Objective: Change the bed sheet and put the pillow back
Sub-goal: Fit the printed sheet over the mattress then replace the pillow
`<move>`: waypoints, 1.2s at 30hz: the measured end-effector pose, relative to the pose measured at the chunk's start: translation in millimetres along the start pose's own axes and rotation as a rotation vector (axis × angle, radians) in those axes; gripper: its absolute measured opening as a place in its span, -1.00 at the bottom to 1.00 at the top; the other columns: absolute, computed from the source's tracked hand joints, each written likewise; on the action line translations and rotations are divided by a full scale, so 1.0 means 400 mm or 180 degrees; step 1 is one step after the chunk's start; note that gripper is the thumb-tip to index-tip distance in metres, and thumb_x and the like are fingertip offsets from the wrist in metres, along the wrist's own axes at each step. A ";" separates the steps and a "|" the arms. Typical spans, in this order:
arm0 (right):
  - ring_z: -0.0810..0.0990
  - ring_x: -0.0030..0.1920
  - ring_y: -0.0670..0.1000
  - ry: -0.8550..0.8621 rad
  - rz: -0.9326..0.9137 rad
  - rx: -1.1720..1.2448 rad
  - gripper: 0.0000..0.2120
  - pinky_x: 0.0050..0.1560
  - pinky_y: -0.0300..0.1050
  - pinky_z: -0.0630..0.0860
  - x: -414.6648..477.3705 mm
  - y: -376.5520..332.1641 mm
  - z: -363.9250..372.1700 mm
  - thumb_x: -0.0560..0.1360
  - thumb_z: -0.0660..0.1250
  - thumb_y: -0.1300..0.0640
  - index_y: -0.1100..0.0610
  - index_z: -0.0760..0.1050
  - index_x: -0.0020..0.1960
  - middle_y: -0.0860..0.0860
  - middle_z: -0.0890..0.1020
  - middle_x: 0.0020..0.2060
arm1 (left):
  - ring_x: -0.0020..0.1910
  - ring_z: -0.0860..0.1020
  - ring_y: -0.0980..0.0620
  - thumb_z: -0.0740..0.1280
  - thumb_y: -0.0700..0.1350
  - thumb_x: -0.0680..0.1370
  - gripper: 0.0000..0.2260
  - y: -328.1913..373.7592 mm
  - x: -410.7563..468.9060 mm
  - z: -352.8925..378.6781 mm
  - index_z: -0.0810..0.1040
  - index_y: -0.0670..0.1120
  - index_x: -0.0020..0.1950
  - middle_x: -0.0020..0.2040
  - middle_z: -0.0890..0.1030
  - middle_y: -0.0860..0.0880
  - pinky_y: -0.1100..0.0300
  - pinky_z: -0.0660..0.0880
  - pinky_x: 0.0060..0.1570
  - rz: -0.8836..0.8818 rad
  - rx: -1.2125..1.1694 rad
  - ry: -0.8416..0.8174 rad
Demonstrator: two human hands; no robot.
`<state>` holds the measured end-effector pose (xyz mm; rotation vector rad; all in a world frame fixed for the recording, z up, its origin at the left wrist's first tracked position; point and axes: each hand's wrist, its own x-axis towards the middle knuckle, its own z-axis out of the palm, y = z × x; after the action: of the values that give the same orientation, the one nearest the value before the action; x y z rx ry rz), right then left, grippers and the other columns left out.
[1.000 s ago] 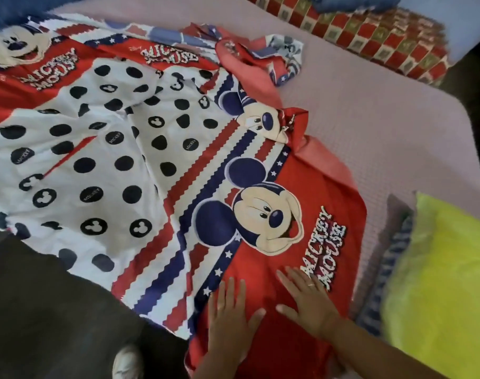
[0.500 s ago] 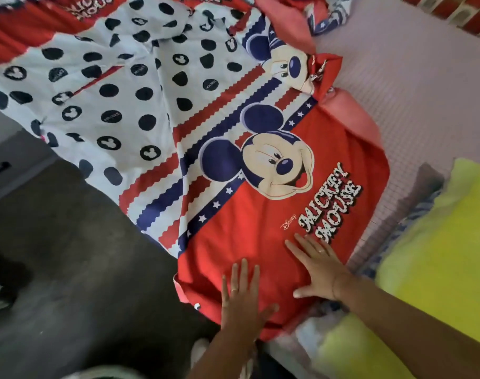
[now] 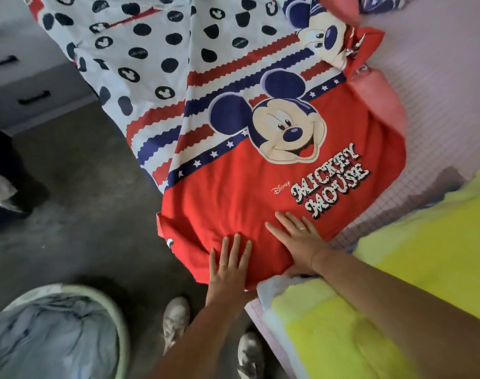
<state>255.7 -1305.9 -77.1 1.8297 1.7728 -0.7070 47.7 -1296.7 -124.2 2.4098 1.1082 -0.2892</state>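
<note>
A red, white and blue Mickey Mouse bed sheet (image 3: 233, 187) lies spread over the pink quilted mattress (image 3: 438, 91), its red corner hanging over the near corner of the bed. My left hand (image 3: 229, 265) lies flat, fingers apart, on the sheet's red corner at the bed edge. My right hand (image 3: 296, 239) presses flat on the red cloth just below the "Mickey Mouse" lettering. Neither hand grips the cloth. A yellow-green pillow or cover (image 3: 425, 255) lies on the bed at the right, under my right forearm.
A pale green basket (image 3: 113, 310) holding light blue cloth stands on the dark floor at bottom left. My two shoes (image 3: 176, 318) are beside the bed. A grey drawer unit (image 3: 28, 86) stands at the upper left. A dark object lies at the left edge.
The view has tilted down and nearer, bringing the floor, basket and shoes into sight. Both hands stay flat on the red corner, which now lies further over the bed's edge.
</note>
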 end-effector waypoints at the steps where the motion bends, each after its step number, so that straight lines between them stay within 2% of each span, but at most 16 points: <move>1: -0.26 0.55 0.09 -0.0003 -0.0025 -0.0003 0.17 0.51 0.12 -0.23 0.001 0.002 0.003 0.28 0.46 -0.27 -0.11 -0.31 0.55 0.03 -0.31 0.54 | 0.42 0.38 -0.18 0.57 0.24 0.07 0.05 0.001 -0.003 0.006 0.29 -0.02 0.49 0.47 0.37 -0.11 -0.23 0.43 0.26 0.0009 -0.0006 0.0107; 3: -0.26 0.54 0.09 -0.0005 -0.0047 -0.0036 0.13 0.51 0.13 -0.23 0.004 0.007 0.008 0.31 0.43 -0.30 -0.12 -0.31 0.54 0.04 -0.31 0.54 | 0.39 0.43 -0.13 0.56 0.09 0.23 -0.19 -0.001 -0.004 0.002 0.38 0.02 0.44 0.44 0.43 -0.06 -0.15 0.46 0.23 0.0005 -0.0070 0.0300; 6: -0.27 0.54 0.10 -0.0032 -0.0167 -0.0145 0.04 0.50 0.16 -0.25 0.002 0.001 0.010 0.39 0.36 -0.28 -0.11 -0.33 0.54 0.04 -0.32 0.54 | 0.36 0.47 -0.08 0.29 -0.16 0.55 -0.63 0.007 0.002 -0.033 0.50 -0.02 0.36 0.37 0.51 -0.03 0.06 0.39 0.30 -0.0366 -0.0706 0.0706; 8: -0.26 0.55 0.05 0.0191 -0.0281 -0.0194 -0.14 0.50 0.17 -0.26 -0.002 -0.002 0.000 0.50 0.24 -0.22 -0.13 -0.28 0.55 -0.01 -0.26 0.55 | 0.15 0.57 -0.16 0.19 -0.18 0.62 -0.75 0.012 0.008 -0.086 0.54 -0.09 0.26 0.15 0.64 -0.12 0.07 0.44 0.09 -0.0958 -0.1508 0.0763; 10: -0.13 0.56 -0.02 0.0618 -0.0400 -0.0080 -0.39 0.51 0.11 -0.26 -0.008 -0.004 -0.025 0.59 0.16 -0.05 -0.13 -0.04 0.56 -0.06 -0.03 0.57 | -0.02 0.58 -0.23 0.18 -0.20 0.62 -0.82 0.008 0.016 -0.133 0.57 -0.15 0.09 -0.06 0.66 -0.18 0.03 0.43 -0.09 -0.1197 -0.2028 0.0909; 11: 0.03 0.55 -0.04 0.0823 -0.0418 0.0088 -0.48 0.52 0.05 -0.23 -0.013 -0.004 -0.042 0.60 0.16 0.08 -0.10 0.14 0.53 -0.06 0.17 0.53 | -0.06 0.57 -0.26 0.19 -0.22 0.61 -0.84 0.006 0.017 -0.153 0.56 -0.18 0.00 -0.13 0.64 -0.20 0.03 0.39 -0.15 -0.1207 -0.2256 0.0981; 13: 0.40 0.38 0.00 0.1050 -0.0273 0.0541 -0.55 0.52 -0.07 0.04 -0.029 0.002 -0.086 0.55 0.19 0.27 -0.03 0.38 0.40 0.00 0.52 0.31 | -0.11 0.55 -0.25 0.23 -0.18 0.62 -0.87 0.009 0.014 -0.186 0.52 -0.13 -0.10 -0.22 0.59 -0.18 0.06 0.31 -0.22 -0.1131 -0.2487 0.0992; 15: 0.56 0.15 0.09 0.1081 -0.0091 0.0797 -0.63 0.23 -0.05 0.43 -0.053 0.024 -0.135 0.56 0.19 0.27 0.04 0.44 0.33 0.07 0.63 0.10 | -0.12 0.55 -0.15 0.33 -0.03 0.56 -0.88 0.026 0.010 -0.208 0.50 -0.06 -0.07 -0.21 0.58 -0.06 0.09 0.32 -0.20 -0.1038 -0.2234 0.0862; 17: 0.60 0.03 0.10 0.1114 -0.0027 0.0791 -0.68 0.03 -0.06 0.50 -0.076 0.058 -0.179 0.57 0.20 0.22 0.05 0.45 0.30 0.08 0.64 0.03 | 0.10 0.52 -0.06 0.44 0.08 0.44 -0.64 0.046 0.010 -0.205 0.51 0.00 0.18 0.08 0.58 0.00 0.14 0.36 0.01 -0.0901 -0.1572 0.0656; 20: 0.58 0.04 0.12 0.0994 -0.0038 0.0574 -0.73 0.03 -0.04 0.49 -0.098 0.097 -0.221 0.59 0.18 0.18 0.04 0.45 0.26 0.08 0.63 0.04 | 0.48 0.22 0.03 0.42 0.20 0.40 -0.26 0.075 0.020 -0.186 0.23 0.09 0.51 0.50 0.24 0.08 0.12 0.11 0.43 -0.0599 -0.0815 0.0394; 23: 0.58 0.07 0.14 0.0624 -0.0063 0.0196 -0.74 0.04 -0.04 0.49 -0.111 0.101 -0.227 0.62 0.12 0.11 0.02 0.44 0.27 0.08 0.63 0.07 | 0.56 0.00 0.07 0.32 0.14 0.50 -0.33 0.090 0.034 -0.170 0.14 0.09 0.55 0.59 0.04 0.09 0.08 -0.07 0.51 -0.0513 -0.0651 0.0283; 26: 0.58 0.10 0.15 0.0291 -0.0022 0.0032 -0.75 0.07 -0.06 0.48 -0.122 0.108 -0.207 0.63 0.10 0.09 0.05 0.45 0.25 0.09 0.63 0.10 | 0.55 0.09 0.06 0.23 -0.15 0.54 -0.54 0.086 0.041 -0.169 0.36 0.03 0.45 0.57 0.16 0.05 0.13 0.00 0.50 -0.0612 -0.0712 0.0328; 29: 0.57 0.14 0.14 0.0079 0.0066 0.0068 -0.73 0.07 -0.09 0.43 -0.146 0.128 -0.169 0.64 0.10 0.09 0.06 0.45 0.28 0.09 0.61 0.14 | 0.34 0.43 -0.02 0.32 -0.14 0.48 -0.68 0.089 0.029 -0.176 0.56 0.04 0.23 0.30 0.55 0.00 0.21 0.22 0.31 -0.0438 -0.0979 0.0359; 31: 0.57 0.15 0.13 0.0151 0.0083 0.0261 -0.73 0.09 -0.10 0.42 -0.163 0.144 -0.139 0.63 0.12 0.11 0.04 0.45 0.29 0.08 0.63 0.14 | 0.15 0.55 -0.06 0.36 -0.16 0.41 -0.67 0.099 0.013 -0.187 0.57 0.06 0.16 0.10 0.64 -0.01 0.19 0.35 0.08 -0.0462 -0.1073 0.0194; 33: 0.58 0.14 0.10 0.0305 0.0111 0.0690 -0.73 0.13 -0.13 0.40 -0.174 0.155 -0.116 0.62 0.18 0.09 0.03 0.46 0.30 0.06 0.65 0.11 | 0.10 0.56 -0.10 0.31 -0.22 0.42 -0.63 0.106 0.003 -0.187 0.54 0.05 0.19 0.08 0.65 -0.05 0.13 0.38 -0.02 -0.0557 -0.1079 0.0132; 36: 0.57 0.16 0.04 0.0446 0.0129 0.1214 -0.49 0.24 -0.13 0.38 -0.180 0.158 -0.098 0.50 0.31 -0.20 -0.03 0.37 0.39 0.00 0.64 0.13 | 0.09 0.57 -0.13 0.27 -0.24 0.45 -0.65 0.114 -0.001 -0.186 0.51 0.00 0.21 0.07 0.65 -0.07 0.11 0.38 -0.05 -0.0667 -0.1374 0.0405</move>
<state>318.4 -1335.5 -0.5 2.2047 1.7738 -0.9759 81.9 -1285.8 -44.8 1.9567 1.3282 0.0383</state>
